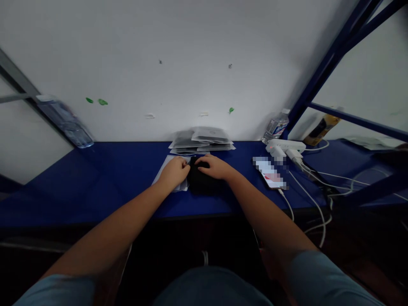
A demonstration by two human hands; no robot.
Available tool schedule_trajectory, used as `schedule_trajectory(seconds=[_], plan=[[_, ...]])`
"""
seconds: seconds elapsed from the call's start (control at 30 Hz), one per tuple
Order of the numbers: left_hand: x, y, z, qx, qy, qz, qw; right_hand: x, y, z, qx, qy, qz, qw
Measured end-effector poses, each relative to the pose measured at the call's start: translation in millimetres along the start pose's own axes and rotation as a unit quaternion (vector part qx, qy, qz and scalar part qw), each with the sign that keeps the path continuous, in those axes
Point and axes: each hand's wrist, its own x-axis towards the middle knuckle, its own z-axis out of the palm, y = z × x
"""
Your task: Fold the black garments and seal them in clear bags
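A folded black cloth-like item [205, 182] lies on the blue table near its front edge. My right hand [214, 166] rests on its upper part, with the thumb and fingers apart. Just left of it, my left hand [174, 171] lies over some translucent white bags [183, 186], its fingers curled at the black item's left edge. What those fingertips grip, if anything, is too small to make out. Behind both hands, against the wall, is a pile of flat translucent packets [212, 135] with dark contents.
The blue table [121, 170] meets a white wall. A lit phone [269, 172] on a cable and a white power strip [287, 146] with tangled cords lie right. Bottles stand left [68, 123] and right [276, 126], beside blue frame bars [331, 63].
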Motion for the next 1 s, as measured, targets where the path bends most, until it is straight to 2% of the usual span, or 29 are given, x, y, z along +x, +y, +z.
schedule_trajectory(seconds=[0.13, 0.2, 0.3, 0.33, 0.5, 0.57, 0.73, 1.0], plan=[[0.0, 1.4, 0.5, -0.015, -0.006, 0.007, 1.000, 2.7, -2.3, 3.7, 0.045, 0.009, -0.052, 0.998], [0.1, 1.6, 1.1, -0.022, -0.015, -0.004, 1.000, 3.9, -3.5, 6.0, 0.060, 0.021, -0.003, 0.998], [0.9, 0.5, 3.1, -0.032, -0.023, -0.014, 0.999, 6.5, -5.1, 7.6, 0.046, 0.041, 0.145, 0.987], [1.3, -0.2, 4.2, -0.034, -0.022, -0.011, 0.999, 7.5, -5.5, 7.3, 0.036, 0.035, 0.172, 0.984], [3.1, -4.4, 10.5, -0.059, -0.026, 0.036, 0.997, 8.6, -5.4, -1.7, 0.065, -0.072, 0.178, 0.979], [3.0, -4.9, 11.6, -0.080, -0.028, 0.053, 0.995, 7.1, -4.1, -6.1, 0.100, -0.079, 0.188, 0.974], [1.0, -2.8, 11.2, -0.111, -0.025, 0.063, 0.992, 5.7, 1.8, -7.7, 0.154, 0.017, 0.159, 0.975], [2.8, -5.8, 16.2, -0.091, -0.040, 0.061, 0.993, 7.2, 8.0, -5.6, 0.267, 0.078, 0.140, 0.950]])
